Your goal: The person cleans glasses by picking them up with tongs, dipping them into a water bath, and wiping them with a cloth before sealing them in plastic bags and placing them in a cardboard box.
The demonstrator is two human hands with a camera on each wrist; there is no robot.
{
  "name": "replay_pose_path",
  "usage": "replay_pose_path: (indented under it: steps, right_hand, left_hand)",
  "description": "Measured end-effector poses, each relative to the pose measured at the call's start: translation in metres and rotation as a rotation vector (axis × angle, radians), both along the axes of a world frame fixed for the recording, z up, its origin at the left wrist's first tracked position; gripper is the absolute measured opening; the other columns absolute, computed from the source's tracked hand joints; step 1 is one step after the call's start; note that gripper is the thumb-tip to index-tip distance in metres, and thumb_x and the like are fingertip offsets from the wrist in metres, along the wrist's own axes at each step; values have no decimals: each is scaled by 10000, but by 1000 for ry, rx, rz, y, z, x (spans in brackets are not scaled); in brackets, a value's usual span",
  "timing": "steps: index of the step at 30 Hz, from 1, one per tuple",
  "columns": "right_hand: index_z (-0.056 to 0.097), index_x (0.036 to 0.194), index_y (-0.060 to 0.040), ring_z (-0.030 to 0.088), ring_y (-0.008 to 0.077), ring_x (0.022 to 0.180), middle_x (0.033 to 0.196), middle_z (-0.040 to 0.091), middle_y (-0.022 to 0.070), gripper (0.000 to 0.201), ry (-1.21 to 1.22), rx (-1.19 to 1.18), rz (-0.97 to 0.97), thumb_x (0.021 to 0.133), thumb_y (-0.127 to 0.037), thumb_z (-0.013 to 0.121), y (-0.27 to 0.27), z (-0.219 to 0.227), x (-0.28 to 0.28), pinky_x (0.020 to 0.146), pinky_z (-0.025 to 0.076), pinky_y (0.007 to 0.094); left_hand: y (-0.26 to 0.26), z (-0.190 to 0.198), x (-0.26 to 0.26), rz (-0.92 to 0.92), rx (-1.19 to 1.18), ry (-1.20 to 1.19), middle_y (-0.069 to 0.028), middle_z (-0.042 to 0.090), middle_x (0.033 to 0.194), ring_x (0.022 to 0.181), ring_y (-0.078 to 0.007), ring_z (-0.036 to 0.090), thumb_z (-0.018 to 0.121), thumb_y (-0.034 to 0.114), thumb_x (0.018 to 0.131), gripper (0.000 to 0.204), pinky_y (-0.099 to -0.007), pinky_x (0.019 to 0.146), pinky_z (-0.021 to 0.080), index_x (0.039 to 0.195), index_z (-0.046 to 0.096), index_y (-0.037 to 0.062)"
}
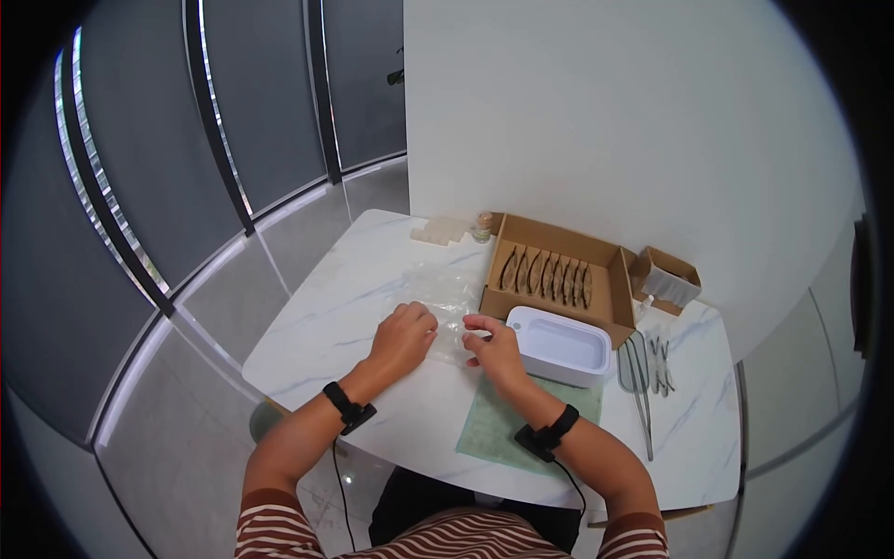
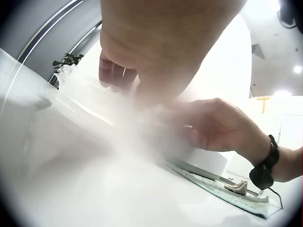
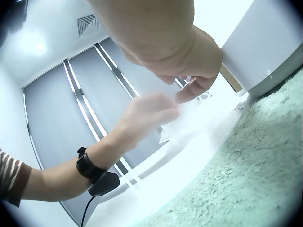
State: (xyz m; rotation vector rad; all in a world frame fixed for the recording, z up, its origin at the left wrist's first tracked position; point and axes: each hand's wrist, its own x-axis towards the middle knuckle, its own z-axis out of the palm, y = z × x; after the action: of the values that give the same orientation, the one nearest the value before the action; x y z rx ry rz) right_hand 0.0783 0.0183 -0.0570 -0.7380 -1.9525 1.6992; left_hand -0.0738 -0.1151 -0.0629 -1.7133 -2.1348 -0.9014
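A crinkled transparent plastic bag (image 1: 436, 282) lies flat on the marble-patterned white table (image 1: 321, 312). The left hand (image 1: 402, 337) is at the bag's 7 o'clock, fingers bent down against the plastic; the right hand (image 1: 494, 350) is at 4 o'clock, thumb and fingers curved and apart from the left. Blur in the wrist views leaves me unable to tell whether either pinches the film.

Bare marble runs from the bag toward 9 o'clock as far as the table's slanting edge, and toward 7 o'clock to the near edge. Room narrows toward 3 o'clock, where the cardboard box (image 1: 503, 303) stands, and at 4, where the white plastic tub (image 1: 559, 370) sits just beside the right hand. The green cloth (image 1: 494, 433) reaches from under the tub nearly to the near edge. Translucent blocks (image 1: 440, 231) lie at 12, near the far edge.
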Motion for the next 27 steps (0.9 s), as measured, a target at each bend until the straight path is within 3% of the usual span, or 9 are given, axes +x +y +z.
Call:
replay_pose_path:
  steps: [6,14,17,22,24,27]
  right_hand:
    - [633,1212,-5,671,145,859,1054,657,62,259,190,-32,-88,966,-83,611,-6,30,21,623,582,294]
    - [647,1180,-18,663,117,823,915,662,48,224,175,-34,-47,972,-90,607,8,47,59,624,564,262]
    - [661,1162,-19,655,108,813,895,660,44,214,179,23,-25,961,-84,627,15,49,76,624,559,255]
    - [682,1138,-16,634,94,812,897,660,37,205,220,169,-40,942,-73,666,21,64,97,622,565,253]
    - [700,1110,-6,602,90,833,1088,631,39,201,305,172,-55,930,-90,667,27,69,105,605,561,248]
    - [715,1090,-20,604,88,820,1059,654,27,187,359,161,-64,924,-100,686,37,79,118,597,556,240]
  left_hand:
    - [-7,28,9,22,165,20,-43,623,983,925,-276,608,770,99,801,141,-404,779,517,878,651,95]
    - [12,3,-6,37,-4,173,-29,626,965,890,-258,613,792,128,809,153,-389,736,512,854,651,92]
    - [15,18,1,58,34,156,-38,638,986,903,-260,623,797,122,802,154,-386,742,520,856,657,88]
    - [24,63,45,-67,257,113,-64,669,1015,912,-275,647,810,82,781,158,-381,743,535,850,668,71]
    - [31,75,64,-136,329,121,-76,679,1022,911,-283,654,814,69,774,160,-382,739,539,848,672,64]
    - [49,84,88,-242,429,104,-92,674,1002,890,-303,658,811,84,770,153,-394,730,535,840,676,70]
